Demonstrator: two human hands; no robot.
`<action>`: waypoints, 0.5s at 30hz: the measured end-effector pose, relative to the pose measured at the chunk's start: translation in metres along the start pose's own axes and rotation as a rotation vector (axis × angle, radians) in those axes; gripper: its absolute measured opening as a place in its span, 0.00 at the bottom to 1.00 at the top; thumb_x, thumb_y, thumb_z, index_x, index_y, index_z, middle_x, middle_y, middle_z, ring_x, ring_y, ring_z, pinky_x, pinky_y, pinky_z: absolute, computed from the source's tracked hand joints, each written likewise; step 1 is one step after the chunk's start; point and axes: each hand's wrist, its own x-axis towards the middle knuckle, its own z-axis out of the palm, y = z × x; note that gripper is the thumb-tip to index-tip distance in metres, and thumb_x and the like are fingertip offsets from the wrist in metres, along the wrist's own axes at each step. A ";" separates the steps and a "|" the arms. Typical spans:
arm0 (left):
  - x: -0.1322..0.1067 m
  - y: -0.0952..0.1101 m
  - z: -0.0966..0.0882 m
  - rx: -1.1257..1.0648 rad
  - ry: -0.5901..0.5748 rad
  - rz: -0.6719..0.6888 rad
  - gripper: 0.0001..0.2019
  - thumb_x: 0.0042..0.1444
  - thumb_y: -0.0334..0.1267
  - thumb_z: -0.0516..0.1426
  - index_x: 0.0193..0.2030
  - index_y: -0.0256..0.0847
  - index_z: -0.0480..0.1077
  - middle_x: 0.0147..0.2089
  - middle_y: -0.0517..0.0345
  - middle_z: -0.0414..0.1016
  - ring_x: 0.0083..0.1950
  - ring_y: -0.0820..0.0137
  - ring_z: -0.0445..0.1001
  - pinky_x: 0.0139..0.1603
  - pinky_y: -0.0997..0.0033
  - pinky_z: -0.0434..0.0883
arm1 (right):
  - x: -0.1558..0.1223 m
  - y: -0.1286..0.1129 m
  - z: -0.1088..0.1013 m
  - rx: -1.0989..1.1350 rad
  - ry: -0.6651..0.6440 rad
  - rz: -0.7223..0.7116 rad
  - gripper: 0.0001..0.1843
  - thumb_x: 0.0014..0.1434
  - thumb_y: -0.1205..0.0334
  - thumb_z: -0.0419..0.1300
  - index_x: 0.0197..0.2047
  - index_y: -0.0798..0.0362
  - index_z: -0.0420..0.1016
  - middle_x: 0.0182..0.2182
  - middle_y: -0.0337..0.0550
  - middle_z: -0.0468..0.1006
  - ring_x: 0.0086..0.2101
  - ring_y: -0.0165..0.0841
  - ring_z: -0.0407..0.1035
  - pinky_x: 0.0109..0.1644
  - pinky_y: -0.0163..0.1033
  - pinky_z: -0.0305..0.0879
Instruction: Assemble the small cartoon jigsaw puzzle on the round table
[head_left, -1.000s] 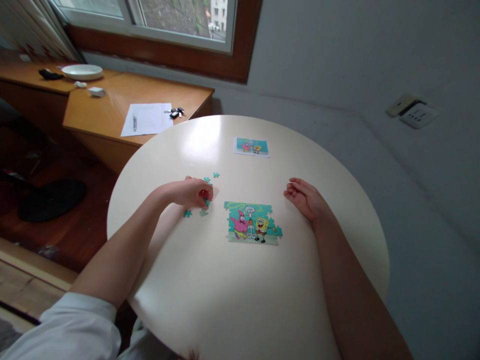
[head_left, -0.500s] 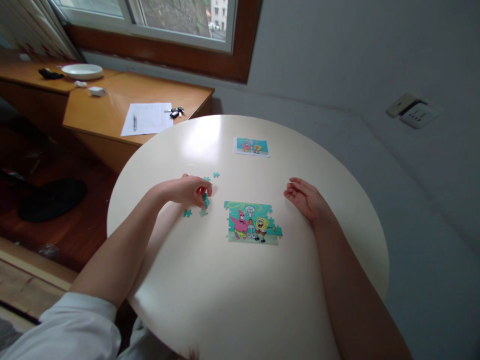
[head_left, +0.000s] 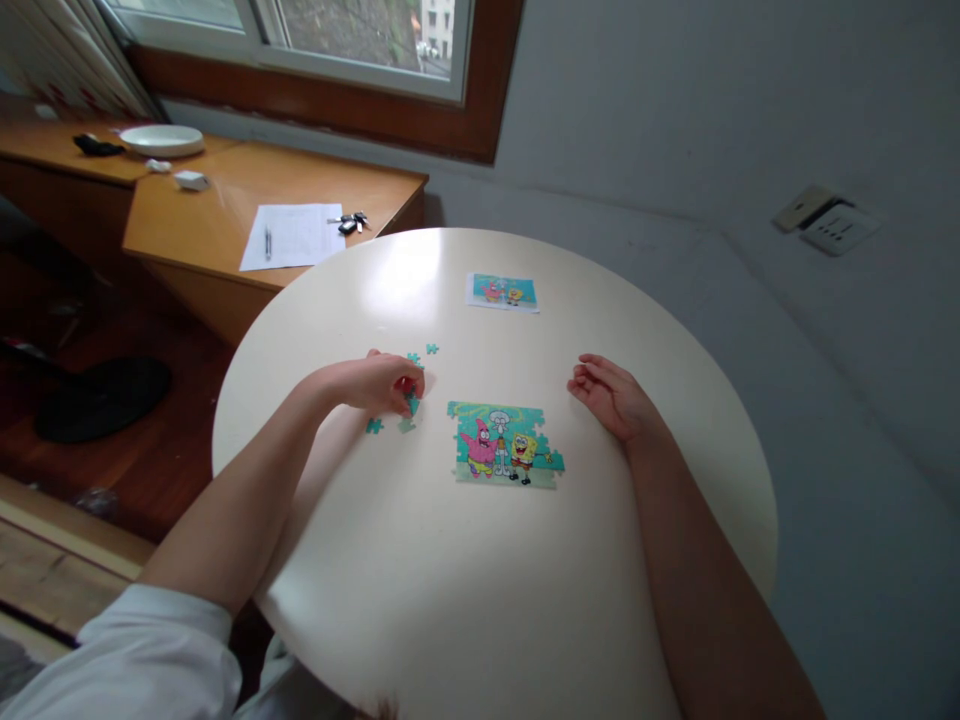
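The left hand rests on the round worktop with its fingers pinched on a teal piece, just left of the puzzle (mostly built, ragged along its right edge). Loose pieces lie about that hand, two just below it and two just beyond it. The right hand lies on the worktop right of the puzzle, fingers loosely curled and holding nothing, and a card sits farther back.
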 end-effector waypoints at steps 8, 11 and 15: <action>0.002 -0.002 0.002 0.017 0.050 -0.051 0.08 0.44 0.39 0.61 0.33 0.42 0.72 0.35 0.56 0.75 0.43 0.65 0.63 0.44 0.69 0.59 | 0.000 0.000 0.000 -0.018 0.010 -0.010 0.10 0.45 0.62 0.67 0.32 0.49 0.72 0.26 0.37 0.72 0.29 0.27 0.68 0.44 0.40 0.69; 0.001 -0.001 0.001 0.008 0.043 -0.055 0.07 0.44 0.38 0.61 0.32 0.41 0.72 0.35 0.57 0.74 0.42 0.66 0.63 0.45 0.69 0.59 | 0.000 0.001 0.000 -0.013 0.008 -0.015 0.11 0.45 0.62 0.68 0.32 0.49 0.72 0.26 0.36 0.72 0.29 0.27 0.67 0.45 0.40 0.69; 0.000 0.003 -0.001 0.004 0.023 -0.050 0.06 0.45 0.35 0.60 0.32 0.41 0.72 0.35 0.58 0.74 0.40 0.67 0.64 0.44 0.70 0.59 | 0.000 0.000 0.001 -0.008 0.001 -0.010 0.11 0.44 0.62 0.68 0.32 0.50 0.72 0.26 0.36 0.72 0.29 0.27 0.68 0.44 0.39 0.69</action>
